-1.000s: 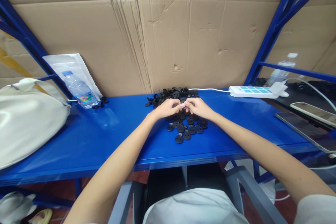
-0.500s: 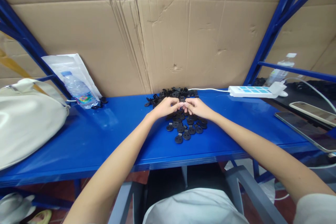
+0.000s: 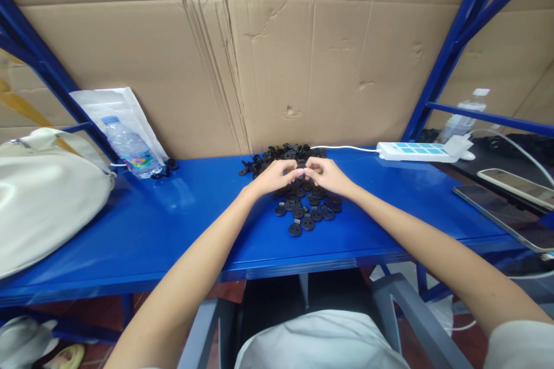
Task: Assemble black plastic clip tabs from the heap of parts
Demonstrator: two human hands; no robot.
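Note:
My left hand (image 3: 273, 177) and my right hand (image 3: 325, 176) meet fingertip to fingertip over a heap of small black round plastic parts (image 3: 305, 207) on the blue shelf (image 3: 182, 225). Both hands are closed in a pinch around something small and dark between the fingertips; I cannot make out what it is. More black parts (image 3: 281, 155) are piled behind the hands against the cardboard. A few round pieces (image 3: 302, 225) lie in front, nearer me.
A cream bag (image 3: 43, 196) fills the left end. A water bottle (image 3: 128, 149) and a white plastic pouch (image 3: 113, 106) lean at the back left. A white power strip (image 3: 422, 151) lies at the back right, with phones (image 3: 506, 210) beyond. Cardboard (image 3: 277, 52) forms the back wall.
Both hands stay in the same spot over the heap; only the fingertips have shifted slightly.

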